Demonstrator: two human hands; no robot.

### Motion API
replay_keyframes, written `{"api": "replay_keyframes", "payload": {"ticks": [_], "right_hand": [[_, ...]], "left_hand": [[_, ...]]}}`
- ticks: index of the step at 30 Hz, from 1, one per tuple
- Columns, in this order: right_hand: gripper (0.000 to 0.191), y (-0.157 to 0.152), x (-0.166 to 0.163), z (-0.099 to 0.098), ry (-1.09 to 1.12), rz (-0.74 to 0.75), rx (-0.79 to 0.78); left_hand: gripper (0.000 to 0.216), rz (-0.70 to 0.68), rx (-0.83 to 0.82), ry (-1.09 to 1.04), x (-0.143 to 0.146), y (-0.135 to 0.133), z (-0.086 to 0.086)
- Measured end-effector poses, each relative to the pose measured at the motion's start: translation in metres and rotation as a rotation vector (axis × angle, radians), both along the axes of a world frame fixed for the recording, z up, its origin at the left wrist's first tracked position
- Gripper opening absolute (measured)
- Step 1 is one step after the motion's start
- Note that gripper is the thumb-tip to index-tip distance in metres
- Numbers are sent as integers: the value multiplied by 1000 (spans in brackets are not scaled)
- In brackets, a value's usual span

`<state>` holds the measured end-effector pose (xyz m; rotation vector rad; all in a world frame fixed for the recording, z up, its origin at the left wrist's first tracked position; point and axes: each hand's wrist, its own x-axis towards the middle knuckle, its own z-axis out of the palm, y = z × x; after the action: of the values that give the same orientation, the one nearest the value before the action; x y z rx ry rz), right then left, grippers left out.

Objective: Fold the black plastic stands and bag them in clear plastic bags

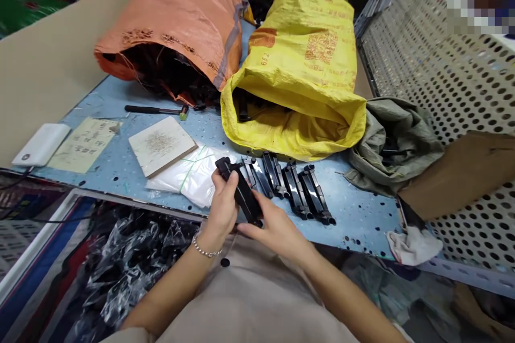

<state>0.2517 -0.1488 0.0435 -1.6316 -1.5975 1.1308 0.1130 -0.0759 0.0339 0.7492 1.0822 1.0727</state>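
Between my two hands, just above the table's front edge, is a long black plastic part (244, 193), tilted with its far end up to the left. My left hand (222, 201) is closed around its upper left side, thumb on top. At the lower right end, my right hand (277, 228) grips it with thumb and fingers. Several similar black parts (298, 190) lie in a slanted row on the blue table right behind my hands. A stack of clear plastic bags (199, 179) with a green tie lies to the left of my left hand.
Behind lie an orange sack (173, 10) and a yellow sack (306, 64), mouths toward me, black pieces inside. A mallet (155, 110), a white board (161, 142), a paper note (86, 142) and a white device (42, 143) are left. A perforated crate (434, 59) walls the right.
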Motion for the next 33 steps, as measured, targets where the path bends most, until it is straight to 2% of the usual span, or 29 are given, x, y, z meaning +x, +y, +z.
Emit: {"api": "replay_keyframes", "payload": {"ticks": [2,4,7,9,10,13,17,19,21,25,27,30,33], "right_hand": [[43,5,-18,-11,132,-61,-79],[33,12,-19,-23,326,-166,-156],[38,26,-8,-31,514,-279,-172],[43,33,-3,-30,538,-309,-156],[44,36,-2,-28,550,-317,-164],[42,38,-6,-24,615,-334,-223],[39,37,-14,-26,764,-310,-296],[38,40,-16,-25,835,-312,-322],[35,45,-16,-22,897,-320,-335],[34,62,-25,-12,1050,-258,-415],[33,74,-38,-9,1134,-214,-493],[30,96,-65,-12,1230,-161,-588],[27,113,-81,-21,1257,-181,-587]], "left_hand": [[43,-39,182,180,-16,1,-4],[41,-61,394,479,-37,7,-11],[39,-79,620,970,-67,17,-23],[30,-142,679,1163,-79,25,-30],[23,-180,680,1195,-83,30,-33],[19,-260,576,1067,-91,50,-38],[24,-192,253,662,-105,76,-35],[28,-205,103,478,-113,83,-31],[30,-230,19,366,-120,86,-27],[33,-137,5,285,-122,83,-23],[31,-154,-6,247,-120,81,-23],[26,-227,-12,221,-117,79,-23],[24,-139,19,220,-122,77,-22]]}}
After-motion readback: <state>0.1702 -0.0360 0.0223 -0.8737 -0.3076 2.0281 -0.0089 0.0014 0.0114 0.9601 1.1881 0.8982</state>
